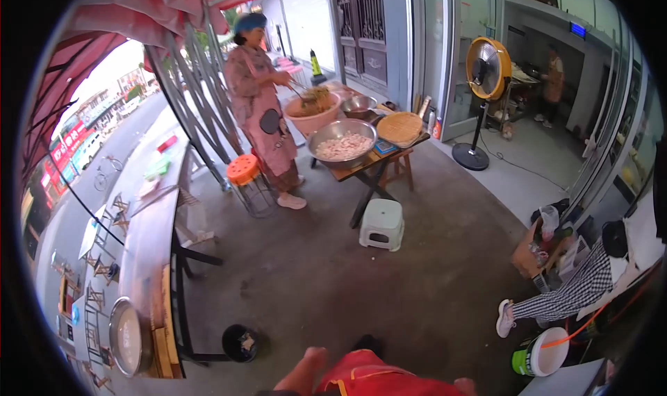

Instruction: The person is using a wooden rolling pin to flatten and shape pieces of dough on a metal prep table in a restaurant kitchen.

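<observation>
My left hand (314,358) hangs beside my red apron (372,375), near the bottom edge. Its fingers blur together, and no object shows in it. Only a small part of my right hand (464,384) appears at the apron's other side. Farther ahead stands a wooden folding table (344,173). On its near end rests a steel basin (341,161) of pale, chopped pieces, perhaps meat. Beside that lies a round woven tray (400,127). Behind them, a person in a pink apron (271,135) holds tongs over a pink tub (312,122) of greens.
A white plastic stool (382,224) stands before the table. On my left runs a long wooden table (148,250) with a metal basin (127,336); a black bucket (239,343) sits beneath. A yellow pedestal fan (487,70), a white bucket (550,351) and another person's checked trousers (563,281) are right.
</observation>
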`<control>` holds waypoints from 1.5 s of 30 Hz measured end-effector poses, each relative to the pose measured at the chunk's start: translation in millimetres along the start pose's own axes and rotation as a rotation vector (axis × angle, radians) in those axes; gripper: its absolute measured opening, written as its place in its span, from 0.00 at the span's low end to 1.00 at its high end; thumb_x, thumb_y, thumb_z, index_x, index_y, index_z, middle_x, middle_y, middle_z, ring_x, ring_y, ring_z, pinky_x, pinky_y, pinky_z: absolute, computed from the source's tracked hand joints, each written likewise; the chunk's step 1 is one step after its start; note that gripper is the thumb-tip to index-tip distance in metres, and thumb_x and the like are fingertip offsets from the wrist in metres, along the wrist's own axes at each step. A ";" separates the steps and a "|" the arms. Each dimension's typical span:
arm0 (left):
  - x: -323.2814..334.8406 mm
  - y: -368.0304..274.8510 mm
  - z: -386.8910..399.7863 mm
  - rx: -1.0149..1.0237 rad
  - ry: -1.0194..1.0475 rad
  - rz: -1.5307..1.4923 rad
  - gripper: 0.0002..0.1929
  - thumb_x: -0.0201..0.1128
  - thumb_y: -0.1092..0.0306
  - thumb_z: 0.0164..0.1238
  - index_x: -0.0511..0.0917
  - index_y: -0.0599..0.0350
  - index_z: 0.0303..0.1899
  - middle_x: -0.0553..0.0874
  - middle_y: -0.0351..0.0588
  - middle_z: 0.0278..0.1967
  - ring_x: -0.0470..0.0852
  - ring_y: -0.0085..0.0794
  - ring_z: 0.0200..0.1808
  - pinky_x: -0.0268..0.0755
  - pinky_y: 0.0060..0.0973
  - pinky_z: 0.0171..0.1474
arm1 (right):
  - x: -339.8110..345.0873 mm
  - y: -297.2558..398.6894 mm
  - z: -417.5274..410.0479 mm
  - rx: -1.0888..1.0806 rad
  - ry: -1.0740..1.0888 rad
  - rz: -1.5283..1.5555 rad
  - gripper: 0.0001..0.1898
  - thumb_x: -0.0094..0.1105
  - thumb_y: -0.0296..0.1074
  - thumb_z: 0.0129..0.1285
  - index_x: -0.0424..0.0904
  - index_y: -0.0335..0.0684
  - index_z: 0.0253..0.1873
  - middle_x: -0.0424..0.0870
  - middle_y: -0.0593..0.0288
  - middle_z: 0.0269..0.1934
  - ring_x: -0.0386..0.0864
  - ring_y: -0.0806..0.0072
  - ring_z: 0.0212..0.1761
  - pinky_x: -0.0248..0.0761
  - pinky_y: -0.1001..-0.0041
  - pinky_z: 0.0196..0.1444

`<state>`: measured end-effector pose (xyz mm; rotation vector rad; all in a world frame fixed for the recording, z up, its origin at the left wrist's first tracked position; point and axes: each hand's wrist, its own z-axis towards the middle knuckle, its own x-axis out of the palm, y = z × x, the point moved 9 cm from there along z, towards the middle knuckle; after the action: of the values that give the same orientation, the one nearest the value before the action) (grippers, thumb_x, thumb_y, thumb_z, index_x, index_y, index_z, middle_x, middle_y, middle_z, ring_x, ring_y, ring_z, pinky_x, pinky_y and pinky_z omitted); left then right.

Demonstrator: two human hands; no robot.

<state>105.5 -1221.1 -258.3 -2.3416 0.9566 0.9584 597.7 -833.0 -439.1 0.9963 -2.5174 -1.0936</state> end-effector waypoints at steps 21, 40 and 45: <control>-403.6 -173.5 460.5 0.714 0.103 0.654 0.13 0.54 0.65 0.63 0.79 0.46 0.49 0.82 0.46 0.49 0.81 0.38 0.51 0.77 0.31 0.50 | -149.7 462.0 323.5 0.059 -0.325 -0.200 0.11 0.50 0.37 0.63 0.79 0.41 0.29 0.79 0.61 0.24 0.76 0.75 0.20 0.68 0.73 0.19; -856.9 -450.4 978.8 0.424 -0.106 0.468 0.09 0.58 0.64 0.61 0.81 0.49 0.42 0.82 0.47 0.45 0.82 0.38 0.48 0.76 0.34 0.46 | -328.5 835.6 587.5 -0.166 -0.373 -0.618 0.07 0.58 0.37 0.50 0.80 0.43 0.25 0.82 0.54 0.25 0.81 0.56 0.26 0.74 0.59 0.32; -958.8 -594.9 1126.6 0.520 -0.029 -0.787 0.08 0.51 0.64 0.66 0.76 0.48 0.42 0.79 0.45 0.36 0.79 0.37 0.39 0.75 0.33 0.42 | -416.2 769.4 693.1 -0.328 -0.251 -1.419 0.08 0.61 0.41 0.50 0.82 0.46 0.25 0.82 0.56 0.25 0.81 0.57 0.29 0.75 0.58 0.37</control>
<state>-449.3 273.5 -229.8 -1.9597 0.1676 0.3599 217.8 212.6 -348.5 2.7110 -1.3488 -1.8672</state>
